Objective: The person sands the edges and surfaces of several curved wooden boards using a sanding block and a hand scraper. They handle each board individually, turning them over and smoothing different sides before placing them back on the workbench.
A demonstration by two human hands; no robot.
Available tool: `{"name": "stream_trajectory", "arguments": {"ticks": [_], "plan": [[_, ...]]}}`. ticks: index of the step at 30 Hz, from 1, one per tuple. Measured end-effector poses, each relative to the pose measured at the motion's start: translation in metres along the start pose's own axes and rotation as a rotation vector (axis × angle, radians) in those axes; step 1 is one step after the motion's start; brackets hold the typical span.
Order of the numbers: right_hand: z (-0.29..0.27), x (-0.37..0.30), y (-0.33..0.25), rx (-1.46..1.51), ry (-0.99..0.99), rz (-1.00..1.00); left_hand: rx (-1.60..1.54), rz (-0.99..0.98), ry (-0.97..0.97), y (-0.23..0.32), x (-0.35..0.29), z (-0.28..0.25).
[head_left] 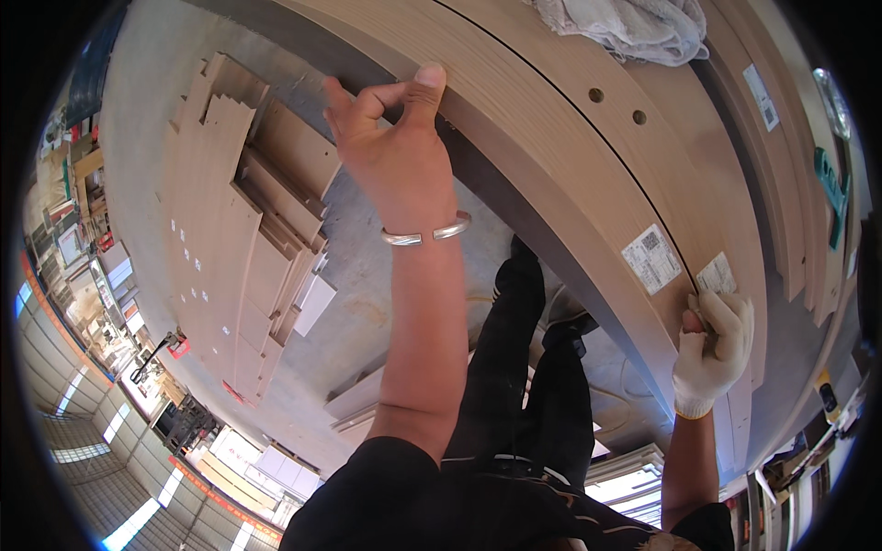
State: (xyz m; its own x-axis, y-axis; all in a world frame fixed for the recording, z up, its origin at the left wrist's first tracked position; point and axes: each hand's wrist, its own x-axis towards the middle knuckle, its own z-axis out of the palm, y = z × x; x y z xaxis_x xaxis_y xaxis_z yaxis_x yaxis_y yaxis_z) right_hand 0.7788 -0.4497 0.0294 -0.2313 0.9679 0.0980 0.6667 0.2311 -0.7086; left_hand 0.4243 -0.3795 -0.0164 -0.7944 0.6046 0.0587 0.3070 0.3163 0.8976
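Note:
My bare left hand, with a silver bangle at its wrist, grips the edge of a long light-brown wooden board. Its thumb lies on the top face and the index finger bends at the edge, while the outer fingers stick out. Alongside, across a narrow dark gap, runs a second board with two round holes. My right hand, in a cream glove with a bare fingertip showing, is curled over the boards at the gap's near end. Anything inside its fingers is hidden. Beside it are two white printed labels.
A crumpled pale cloth lies at the far end of the second board. More boards and a teal-handled tool are at the right. Across the floor on the left stands a large stack of cut panels. My legs are below the bench.

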Motion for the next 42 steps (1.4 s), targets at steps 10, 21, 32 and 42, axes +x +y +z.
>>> {"name": "stream_trajectory", "arguments": {"ticks": [10,21,32,42], "plan": [[0.065,0.092,-0.09,0.108,-0.08,-0.032,-0.01,0.073,-0.206,0.018,-0.106,0.002],[0.126,0.156,-0.11,-0.129,-0.124,-0.363,-0.074,0.026,-0.238,0.002,-0.124,0.016],[0.13,0.154,-0.112,-0.113,-0.103,-0.359,-0.134,0.035,-0.25,0.002,-0.124,0.014],[0.123,0.15,-0.108,-0.019,-0.124,-0.232,-0.14,0.015,-0.22,0.004,-0.123,0.014]]}}
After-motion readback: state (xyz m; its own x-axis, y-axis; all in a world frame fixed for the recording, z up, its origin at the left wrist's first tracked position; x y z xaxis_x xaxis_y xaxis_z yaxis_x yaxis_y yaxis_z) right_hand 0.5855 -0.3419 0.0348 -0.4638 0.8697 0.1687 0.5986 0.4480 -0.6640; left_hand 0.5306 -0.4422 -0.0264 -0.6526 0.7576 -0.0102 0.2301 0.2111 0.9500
